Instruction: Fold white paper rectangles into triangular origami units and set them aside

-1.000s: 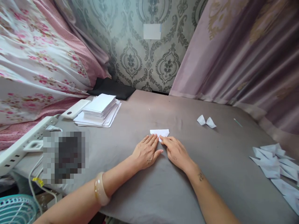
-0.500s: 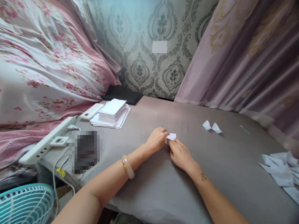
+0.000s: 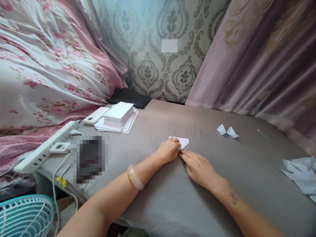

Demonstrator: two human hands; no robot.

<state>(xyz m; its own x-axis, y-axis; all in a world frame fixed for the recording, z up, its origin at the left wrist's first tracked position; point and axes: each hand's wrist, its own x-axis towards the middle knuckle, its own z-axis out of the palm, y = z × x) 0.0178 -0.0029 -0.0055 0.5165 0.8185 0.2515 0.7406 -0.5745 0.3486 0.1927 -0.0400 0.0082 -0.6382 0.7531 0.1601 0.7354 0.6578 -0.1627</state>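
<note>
A folded white sheet of paper [image 3: 184, 142] lies on the grey cloth-covered surface [image 3: 158, 194] in front of me. My left hand [image 3: 170, 149], with a pale bangle [image 3: 135, 177] on its wrist, has its fingers curled down over the paper's left part and hides it. From the near side my right hand [image 3: 198, 164] pinches the paper's near edge with its fingertips, close to the left fingers. Two small folded paper pieces [image 3: 227, 131] stand farther right. Several folded white papers [image 3: 300, 174] lie in a pile at the right edge.
A stack of white paper [image 3: 119, 115] sits at the back left, beside a white power bank [image 3: 97, 115] and a black flat item [image 3: 130, 97]. Along the left edge run a power strip [image 3: 46, 148] and cables. A blurred-out object [image 3: 90, 159] and a fan [image 3: 27, 214] are near.
The paper now lies flatter, and more of it shows beyond my left hand. My right hand has drawn back slightly to the right and toward me. The view has shifted a little.
</note>
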